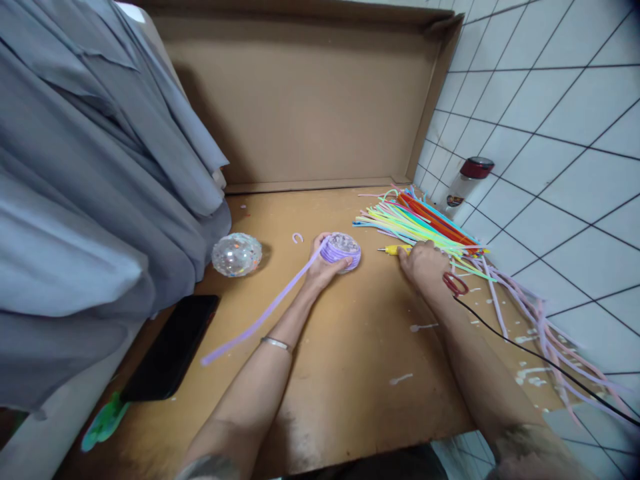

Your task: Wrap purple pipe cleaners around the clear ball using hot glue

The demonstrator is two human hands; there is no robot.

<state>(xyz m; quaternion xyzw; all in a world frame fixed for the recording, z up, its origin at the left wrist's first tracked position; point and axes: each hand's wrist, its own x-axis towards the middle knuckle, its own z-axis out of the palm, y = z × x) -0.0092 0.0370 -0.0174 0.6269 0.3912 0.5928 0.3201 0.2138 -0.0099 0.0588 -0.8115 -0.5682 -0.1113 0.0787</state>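
- Head view: left hand (325,267) grips purple coil (342,253), 1 strip (265,313) trailing.
- Right hand (427,267) closed around yellow tool (396,250).
- 1 clear ball (237,255) on tabletop (350,353).

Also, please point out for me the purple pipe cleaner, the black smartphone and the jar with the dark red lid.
Purple pipe cleaner (273,306), head view: middle of its loose tail.
Black smartphone (173,348), head view: screen.
Jar (477,168), head view: its dark red lid.

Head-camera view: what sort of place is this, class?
Probably a home craft corner: multicoloured fuzzy stems on a brown wooden table, a yellow pointed tool and a white tiled wall.
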